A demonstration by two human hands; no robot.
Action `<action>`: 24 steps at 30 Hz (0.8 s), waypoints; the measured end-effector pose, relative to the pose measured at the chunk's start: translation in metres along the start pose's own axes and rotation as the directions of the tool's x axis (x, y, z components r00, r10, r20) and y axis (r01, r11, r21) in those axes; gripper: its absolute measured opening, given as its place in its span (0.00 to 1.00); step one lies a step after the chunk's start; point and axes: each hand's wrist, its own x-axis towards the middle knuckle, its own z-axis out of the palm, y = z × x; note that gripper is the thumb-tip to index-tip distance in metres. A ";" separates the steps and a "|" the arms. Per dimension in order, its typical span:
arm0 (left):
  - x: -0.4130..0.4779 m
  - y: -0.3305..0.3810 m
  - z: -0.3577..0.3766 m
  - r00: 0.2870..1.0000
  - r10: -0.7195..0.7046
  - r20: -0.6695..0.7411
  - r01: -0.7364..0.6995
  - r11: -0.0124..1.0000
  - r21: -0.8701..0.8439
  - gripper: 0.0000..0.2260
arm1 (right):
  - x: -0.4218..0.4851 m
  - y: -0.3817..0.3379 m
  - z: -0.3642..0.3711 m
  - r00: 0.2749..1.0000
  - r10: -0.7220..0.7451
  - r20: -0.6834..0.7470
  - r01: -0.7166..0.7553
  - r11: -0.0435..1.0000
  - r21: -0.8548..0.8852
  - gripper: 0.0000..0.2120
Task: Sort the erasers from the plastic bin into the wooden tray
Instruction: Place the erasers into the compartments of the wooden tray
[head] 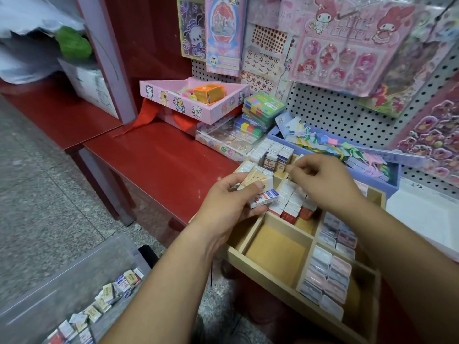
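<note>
My left hand (224, 201) grips a small stack of boxed erasers (258, 188) over the left edge of the wooden tray (260, 276). My right hand (325, 180) hovers over the tray's back compartments with fingers curled, pinching a small pale eraser at its fingertips, just above rows of upright erasers (290, 202). A front compartment holds pastel cased erasers (327, 274); the one beside it shows its bare bottom. The clear plastic bin (72, 276) sits on the floor at lower left with several loose erasers (116, 291) in it.
The tray rests on a red shelf (159, 155). Behind it are a blue box of coloured tags (342, 147), stacked stationery packs (260, 112) and a pink box (188, 100). A pegboard with hanging sticker packs (347, 45) rises at the back. Grey floor lies to the left.
</note>
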 end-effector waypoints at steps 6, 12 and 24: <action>-0.001 -0.003 0.002 0.998 0.018 0.057 -0.017 1.000 -0.009 0.09 | -0.019 -0.010 0.009 0.974 -0.074 0.213 0.016 0.966 0.259 0.03; 0.000 -0.001 -0.003 0.999 0.035 0.008 -0.035 0.999 -0.012 0.10 | -0.005 0.005 -0.007 0.992 0.111 -0.061 -0.081 0.926 0.369 0.02; 0.002 -0.004 0.000 0.999 0.026 -0.031 -0.025 0.999 0.035 0.14 | 0.013 0.024 -0.004 0.989 -0.064 -0.132 0.024 0.958 -0.285 0.07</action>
